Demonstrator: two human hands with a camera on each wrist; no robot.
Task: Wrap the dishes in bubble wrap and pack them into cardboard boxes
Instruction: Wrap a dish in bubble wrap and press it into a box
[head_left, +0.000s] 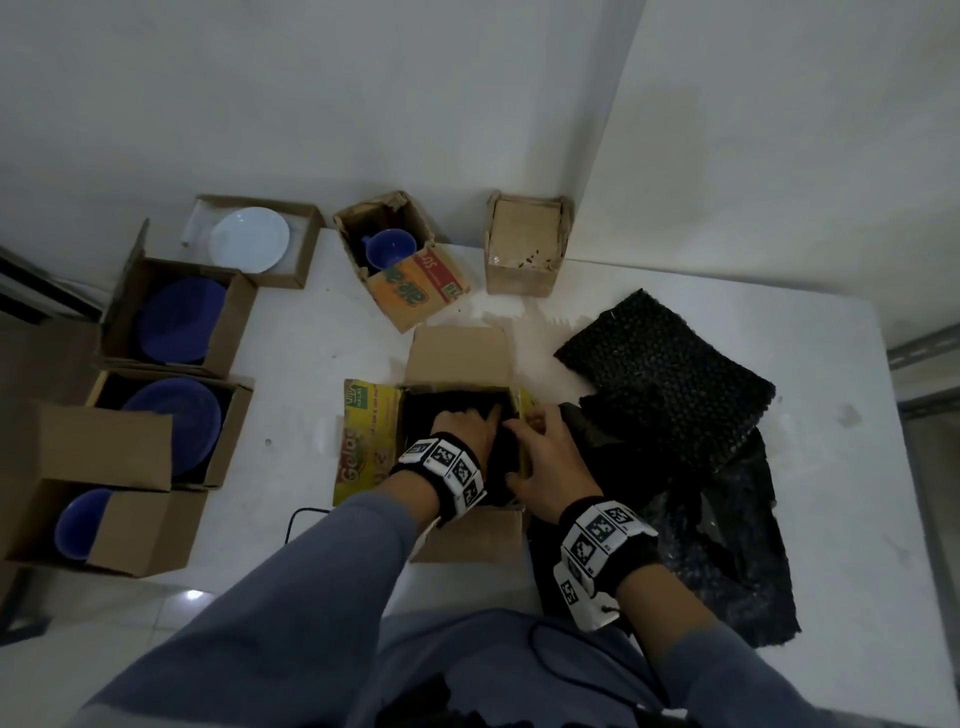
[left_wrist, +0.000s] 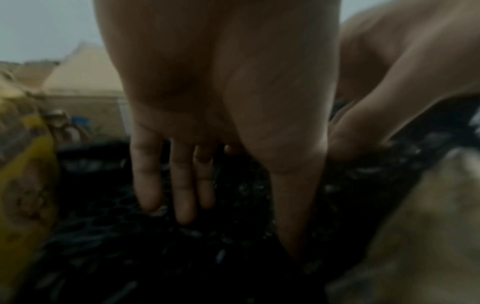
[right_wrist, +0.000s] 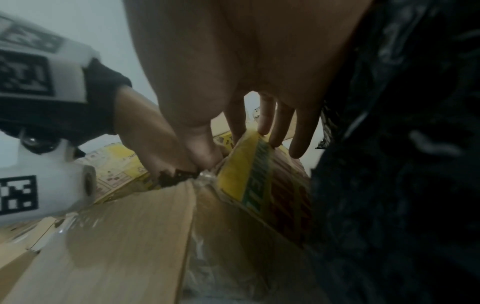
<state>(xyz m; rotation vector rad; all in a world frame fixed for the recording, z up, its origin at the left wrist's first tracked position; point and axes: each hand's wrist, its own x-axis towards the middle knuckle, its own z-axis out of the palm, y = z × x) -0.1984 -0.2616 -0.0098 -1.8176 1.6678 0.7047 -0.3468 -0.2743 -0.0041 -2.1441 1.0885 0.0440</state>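
An open cardboard box (head_left: 363, 447) with yellow print stands on the white table (head_left: 301, 374) in front of me. Inside it lies a bundle wrapped in black bubble wrap (head_left: 441, 405); what it covers is hidden. My left hand (head_left: 470, 423) reaches into the box and presses on the bubble wrap (left_wrist: 130, 246) with straight fingers (left_wrist: 182, 185). My right hand (head_left: 545, 447) holds the box's right yellow flap (right_wrist: 249, 168), thumb inside and fingers (right_wrist: 283, 121) over the outside.
Loose black bubble wrap sheets (head_left: 665, 384) lie right of the box. Left stand boxes holding blue plates (head_left: 176, 319), a blue bowl (head_left: 83, 525) and a white plate (head_left: 249, 239). Behind are a box with a blue cup (head_left: 389, 249) and another box (head_left: 524, 244).
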